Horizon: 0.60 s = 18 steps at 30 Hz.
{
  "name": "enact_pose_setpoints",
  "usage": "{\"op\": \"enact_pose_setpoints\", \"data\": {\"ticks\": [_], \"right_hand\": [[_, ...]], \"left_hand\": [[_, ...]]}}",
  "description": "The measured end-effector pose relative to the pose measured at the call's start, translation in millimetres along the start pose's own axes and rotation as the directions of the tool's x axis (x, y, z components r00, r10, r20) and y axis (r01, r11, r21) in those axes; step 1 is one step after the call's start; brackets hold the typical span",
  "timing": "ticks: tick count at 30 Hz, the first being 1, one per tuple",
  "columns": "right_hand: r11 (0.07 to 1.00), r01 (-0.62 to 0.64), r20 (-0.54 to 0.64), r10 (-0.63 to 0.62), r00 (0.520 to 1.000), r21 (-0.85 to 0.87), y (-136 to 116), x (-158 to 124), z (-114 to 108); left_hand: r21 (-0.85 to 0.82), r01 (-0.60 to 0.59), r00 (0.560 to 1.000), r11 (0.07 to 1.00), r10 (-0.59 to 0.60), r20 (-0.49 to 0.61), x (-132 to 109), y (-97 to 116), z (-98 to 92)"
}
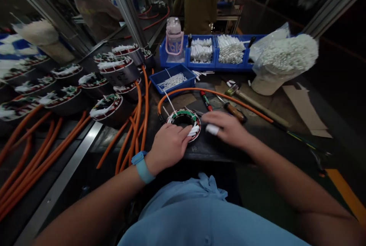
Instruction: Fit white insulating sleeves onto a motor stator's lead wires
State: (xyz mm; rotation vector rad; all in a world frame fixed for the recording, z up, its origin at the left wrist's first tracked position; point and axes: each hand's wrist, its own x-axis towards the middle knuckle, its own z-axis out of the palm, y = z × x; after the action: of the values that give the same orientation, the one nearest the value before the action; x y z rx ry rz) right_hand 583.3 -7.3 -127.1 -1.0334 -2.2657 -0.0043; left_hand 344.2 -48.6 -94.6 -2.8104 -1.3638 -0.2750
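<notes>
In front of me on the bench stands a motor stator (196, 118), a ring with green insulation inside and white sleeves and ties along its rim. My left hand (170, 144) lies over the near left side of the stator, fingers closed on its rim beside a bundle of white sleeves (194, 130). Just right of the ring, apart from it, hovers my right hand (224, 127), smeared by motion. Something white, perhaps a wrap on a finger, shows there; I cannot tell whether these fingers hold anything. A thin white tie (169, 102) sticks up from the rim's far left.
Several finished-looking stators (110, 109) with orange cables (139, 116) crowd the left. Behind are a blue tray of white ties (173, 82), blue bins of white sleeves (231, 50) and a bottle (174, 38). A hammer (257, 105), screwdriver (234, 112) and bag (288, 55) lie right.
</notes>
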Motion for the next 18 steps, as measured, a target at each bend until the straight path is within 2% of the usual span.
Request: {"op": "enact_pose_setpoints", "data": {"ticks": [1, 2, 4, 5, 7, 10, 12, 14, 16, 18], "right_hand": [[0.976, -0.206, -0.182, 0.191, 0.965, -0.071, 27.7, 7.0, -15.6], [0.934, -0.342, -0.321, 0.293, 0.900, -0.105, 57.0, 13.5, -32.4], [0.835, -0.535, -0.528, 0.401, 0.748, -0.125, 114.0, 23.4, -64.4], [0.795, -0.592, -0.572, 0.428, 0.700, -0.130, 138.7, 26.5, -77.3], [0.746, -0.649, -0.582, 0.465, 0.667, -0.147, 176.6, 28.5, -93.9], [0.771, -0.615, -0.571, 0.434, 0.697, -0.163, 203.0, 25.3, -100.7], [0.844, -0.521, -0.589, 0.361, 0.723, -0.123, 199.9, 22.2, -100.3], [0.914, -0.404, -0.589, 0.316, 0.744, -0.020, 177.0, 19.2, -97.6], [0.944, -0.316, -0.545, 0.313, 0.778, 0.091, 132.4, 13.7, -90.5], [0.960, -0.261, -0.462, 0.279, 0.842, 0.105, 71.0, 1.6, -77.1]], "left_hand": [[0.002, -0.002, 1.000, 1.000, 0.002, -0.009, 0.1, 0.2, 0.8], [0.005, -0.002, 1.000, 1.000, 0.002, -0.018, 0.1, 0.3, 1.7], [0.008, -0.003, 0.999, 1.000, 0.003, -0.035, 0.0, -0.1, 3.7], [0.006, -0.005, 0.999, 1.000, 0.005, -0.042, -0.1, -0.5, 4.6], [-0.005, -0.008, 0.998, 1.000, 0.007, -0.055, -0.2, -1.6, 5.7], [-0.023, -0.013, 0.998, 1.000, 0.012, -0.062, -0.9, -2.8, 6.7], [-0.031, -0.020, 0.998, 0.999, 0.018, -0.068, -1.7, -3.0, 7.5], [-0.043, -0.022, 0.997, 0.999, 0.018, -0.080, -2.6, -2.9, 8.5], [-0.054, -0.017, 0.996, 0.998, 0.012, -0.089, -3.4, -2.6, 9.1], [-0.053, -0.009, 0.996, 0.999, 0.005, -0.087, -4.0, -2.3, 8.8]]}}
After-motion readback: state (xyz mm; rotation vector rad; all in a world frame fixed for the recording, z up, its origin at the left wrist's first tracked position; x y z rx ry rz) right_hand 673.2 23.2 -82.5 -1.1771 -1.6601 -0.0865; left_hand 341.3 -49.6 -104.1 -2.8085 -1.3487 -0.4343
